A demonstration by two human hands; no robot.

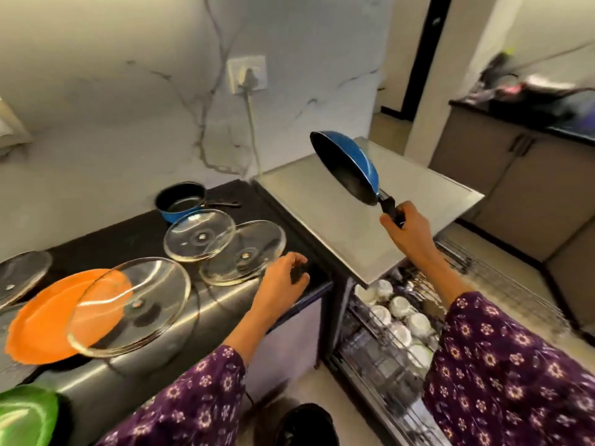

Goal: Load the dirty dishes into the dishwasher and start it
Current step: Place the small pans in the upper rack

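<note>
The frying pan (pixel 346 169), right of centre, is blue outside and black inside, like the saucepan (pixel 180 201) left of it. At lower left are an orange plate (pixel 45 320) and a green dish (pixel 25 416). The sleeves (pixel 502 365) are purple with pale flowers. The wall (pixel 128 91) is white with grey veins, the counter (pixel 135 233) black and the cups (pixel 415 323) white.

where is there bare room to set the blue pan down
The steel top right of the black counter lies bare. So does the counter's back, left of the saucepan. The lids and orange plate crowd its front; cups fill the rack's left side.

Dark counter (pixel 106 243) bears glass lids (pixel 199 235), orange plate (pixel 45 320), blue saucepan (pixel 180 201)
</note>
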